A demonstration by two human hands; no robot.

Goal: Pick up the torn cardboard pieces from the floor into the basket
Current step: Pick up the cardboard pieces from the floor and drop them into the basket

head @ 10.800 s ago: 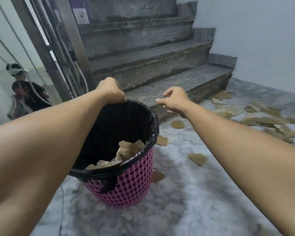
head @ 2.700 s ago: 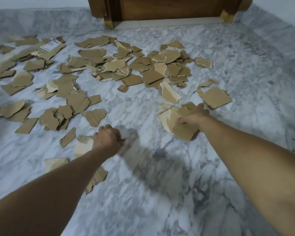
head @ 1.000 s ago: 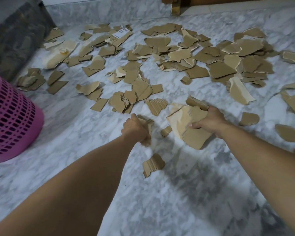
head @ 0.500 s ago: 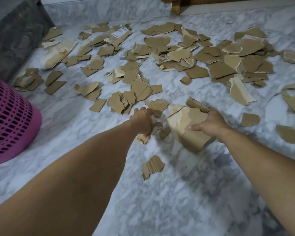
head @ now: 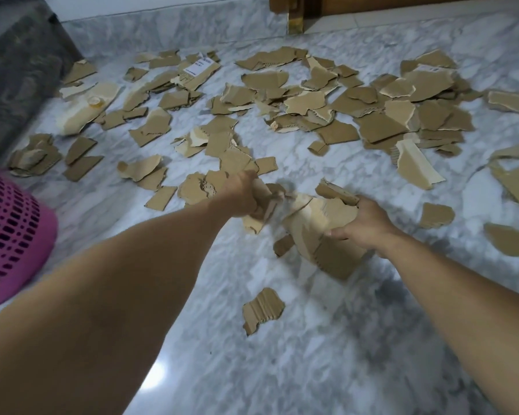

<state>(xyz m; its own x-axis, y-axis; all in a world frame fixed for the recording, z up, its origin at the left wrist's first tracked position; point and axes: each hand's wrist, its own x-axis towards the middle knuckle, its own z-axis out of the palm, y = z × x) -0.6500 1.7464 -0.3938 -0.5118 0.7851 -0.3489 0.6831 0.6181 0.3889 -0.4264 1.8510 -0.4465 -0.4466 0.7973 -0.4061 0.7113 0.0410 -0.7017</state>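
We have a single view, from a wide-angle camera worn on our head, looking forward and steeply down at the marble floor (head: 342,339). Our two forearms enter from the lower corners and meet near mid-frame, where the left hand (head: 240,194) and right hand (head: 361,221) sit close to the lens. The scattered cardboard pieces (head: 312,103) fill the upper half, farther off. A pink basket (head: 9,235) is cut by the left edge, a dark stair step (head: 18,70) sits upper left, and a wooden door frame (head: 295,13) along the top edge.
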